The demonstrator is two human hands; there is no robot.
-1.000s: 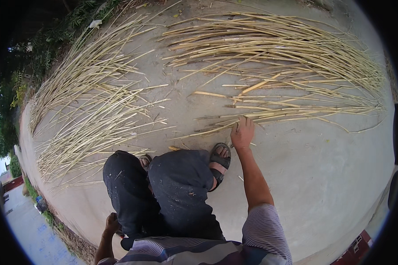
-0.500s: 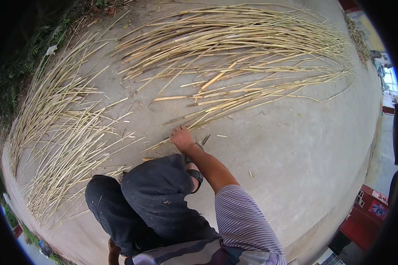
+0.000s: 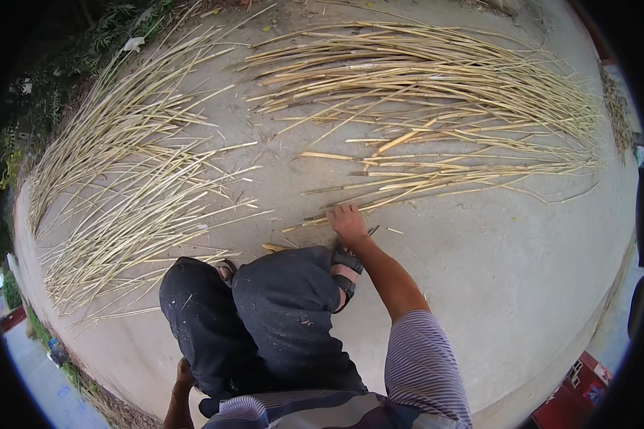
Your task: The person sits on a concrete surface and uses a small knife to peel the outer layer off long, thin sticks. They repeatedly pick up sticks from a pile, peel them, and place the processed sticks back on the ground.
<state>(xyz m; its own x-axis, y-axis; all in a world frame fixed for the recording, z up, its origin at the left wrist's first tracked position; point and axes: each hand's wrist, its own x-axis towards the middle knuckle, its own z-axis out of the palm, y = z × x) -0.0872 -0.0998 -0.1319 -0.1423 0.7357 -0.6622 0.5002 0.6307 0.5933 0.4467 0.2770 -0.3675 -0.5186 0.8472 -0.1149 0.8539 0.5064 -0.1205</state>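
Observation:
My right hand (image 3: 348, 223) reaches down to the concrete just beyond my right foot. Its fingers are curled round a thin dry stalk (image 3: 315, 223) at the near edge of a loose spread of stalks; the fingertips are hidden beneath the hand. Beyond it lies a thick pile of long yellow-tan stalks (image 3: 408, 79), roughly side by side. My left hand (image 3: 184, 372) is low beside my left thigh, and its fingers are mostly hidden there.
On the left lies a second large spread of pale stalks (image 3: 136, 207), its ends pointing towards my feet. Short broken bits, such as a small stalk piece (image 3: 395, 230), lie near my sandalled right foot (image 3: 345, 275). Green plants (image 3: 50, 93) border the concrete at the far left.
The whole view has shifted, so the stalks and my legs appear farther right. My right hand stays at nearly the same place by the stalks. More of my left forearm shows.

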